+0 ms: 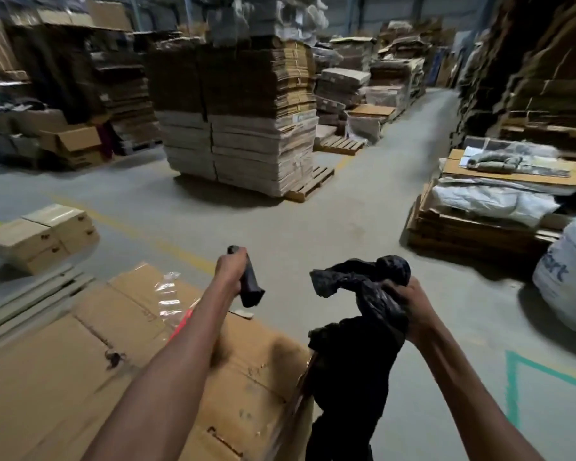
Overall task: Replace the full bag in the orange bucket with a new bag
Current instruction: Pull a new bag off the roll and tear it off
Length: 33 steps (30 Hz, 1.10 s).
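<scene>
My left hand (229,270) is closed around a dark roll of bags (249,285), held upright above a large cardboard box (120,354). My right hand (409,305) grips a loose black plastic bag (363,327) near its top. The bag's crumpled end sticks up to the left of the hand and the rest hangs down past the box's right corner. No orange bucket is in view.
Tall pallets of flattened cardboard (246,128) stand ahead across a concrete floor. Small cartons (40,237) lie at the left. A low cardboard stack (486,224) and a white sack (569,274) sit at the right. Teal tape (512,380) marks the floor.
</scene>
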Motion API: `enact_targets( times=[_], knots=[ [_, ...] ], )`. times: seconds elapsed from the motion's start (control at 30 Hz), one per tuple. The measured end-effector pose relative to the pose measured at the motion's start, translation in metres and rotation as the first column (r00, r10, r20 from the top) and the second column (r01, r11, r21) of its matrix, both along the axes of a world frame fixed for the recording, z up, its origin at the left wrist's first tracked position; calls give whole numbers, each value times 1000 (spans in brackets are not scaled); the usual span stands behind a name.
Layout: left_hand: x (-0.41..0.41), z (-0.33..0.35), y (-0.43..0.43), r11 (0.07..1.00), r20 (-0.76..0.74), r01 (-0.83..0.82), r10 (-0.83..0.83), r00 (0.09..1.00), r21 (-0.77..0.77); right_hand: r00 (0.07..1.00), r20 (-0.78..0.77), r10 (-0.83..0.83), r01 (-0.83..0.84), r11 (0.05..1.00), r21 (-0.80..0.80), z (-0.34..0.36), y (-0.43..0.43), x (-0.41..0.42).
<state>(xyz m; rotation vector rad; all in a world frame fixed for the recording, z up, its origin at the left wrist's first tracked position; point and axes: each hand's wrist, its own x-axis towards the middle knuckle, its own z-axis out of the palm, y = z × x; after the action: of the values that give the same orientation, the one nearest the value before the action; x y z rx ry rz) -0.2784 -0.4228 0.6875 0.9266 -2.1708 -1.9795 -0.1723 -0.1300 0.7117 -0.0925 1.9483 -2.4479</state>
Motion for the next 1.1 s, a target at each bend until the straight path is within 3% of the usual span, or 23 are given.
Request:
enact_targets(
  times=[0.1, 0.2, 0.37, 0.53, 0.6, 0.77, 0.87, 1.0, 1.1],
  knots=[
    [18, -18, 9, 993, 19, 66, -64, 998, -93, 999, 36, -11, 12, 999, -32, -10, 3, -7],
    [38, -35, -1, 929, 72, 116, -97, 993, -352, 997, 75, 4, -1, 999, -43, -16, 0, -6],
    [81, -58, 2, 535, 207, 293, -217, 954, -792, 994, 108, 31, -24, 998, -63, -18, -21, -12],
    [104, -83, 7, 281, 381, 458, -290, 878, -843, 985, 105, 140, -136, 990, -48, -17, -47, -9],
    [110, -91, 7, 268, 423, 512, -326, 845, -816, 982, 109, 151, -149, 988, -31, -18, -52, -7],
    [118, -89, -5, 449, 373, 521, -379, 847, -726, 979, 129, 157, -157, 988, -14, -24, -53, -6],
    [127, -86, -15, 406, 388, 518, -362, 848, -753, 978, 139, 155, -152, 988, -30, -25, -51, -3],
    [138, -76, -24, 422, 355, 485, -351, 867, -766, 979, 139, 151, -146, 988, -42, -26, -51, 0],
    [152, -67, -19, 307, 297, 399, -327, 897, -864, 980, 142, 136, -132, 991, -35, -29, -50, -1]
  ],
)
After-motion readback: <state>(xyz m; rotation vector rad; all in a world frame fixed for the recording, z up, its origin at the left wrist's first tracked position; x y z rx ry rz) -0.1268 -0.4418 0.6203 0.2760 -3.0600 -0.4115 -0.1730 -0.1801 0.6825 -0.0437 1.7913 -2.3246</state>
